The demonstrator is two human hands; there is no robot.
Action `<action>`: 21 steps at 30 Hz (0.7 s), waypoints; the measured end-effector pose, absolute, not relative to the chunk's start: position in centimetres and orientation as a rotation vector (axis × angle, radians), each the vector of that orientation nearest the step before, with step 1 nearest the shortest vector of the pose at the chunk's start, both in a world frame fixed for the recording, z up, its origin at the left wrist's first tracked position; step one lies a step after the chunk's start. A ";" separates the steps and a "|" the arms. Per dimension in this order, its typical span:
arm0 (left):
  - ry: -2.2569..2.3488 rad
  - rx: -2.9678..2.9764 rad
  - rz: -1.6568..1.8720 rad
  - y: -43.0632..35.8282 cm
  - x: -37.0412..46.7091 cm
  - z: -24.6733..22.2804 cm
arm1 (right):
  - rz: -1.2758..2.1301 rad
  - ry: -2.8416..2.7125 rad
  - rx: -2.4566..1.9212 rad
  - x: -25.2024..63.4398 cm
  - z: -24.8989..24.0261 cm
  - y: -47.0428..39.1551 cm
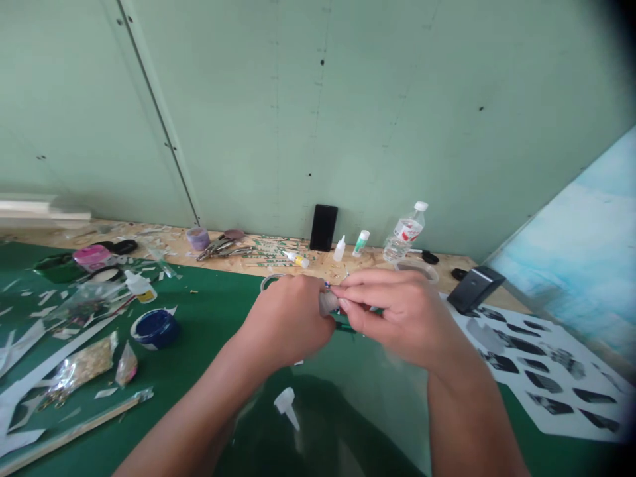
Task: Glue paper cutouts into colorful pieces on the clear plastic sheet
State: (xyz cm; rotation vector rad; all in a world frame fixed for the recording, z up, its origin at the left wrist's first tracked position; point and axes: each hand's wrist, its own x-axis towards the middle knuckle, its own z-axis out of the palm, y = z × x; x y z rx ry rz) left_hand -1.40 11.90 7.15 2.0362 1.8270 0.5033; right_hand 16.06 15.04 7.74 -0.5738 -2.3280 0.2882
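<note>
My left hand (291, 321) is closed around a small whitish, translucent object (328, 303) at the middle of the view. Its fingers wrap the object from the left, and most of its shape is hidden. My right hand (392, 308) meets it from the right, with thumb and index finger pinched together at the object's edge. What that pinch holds is too small to make out. Below the hands, a white nozzle-like cap (286, 405) lies on a clear sheet over the green mat.
Left are a blue paint jar (155, 329), a glue bottle (140, 287), bead bags and paper scraps. Along the wall stand a phone (323, 228), small bottles and a water bottle (408, 230). Right lie a black box (476, 289) and a sheet with dark pieces (561, 377).
</note>
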 end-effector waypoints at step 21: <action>2.015 2.074 0.509 11.4 -0.6 7.0 | 0.468 -2.189 -0.562 16.1 7.1 15.9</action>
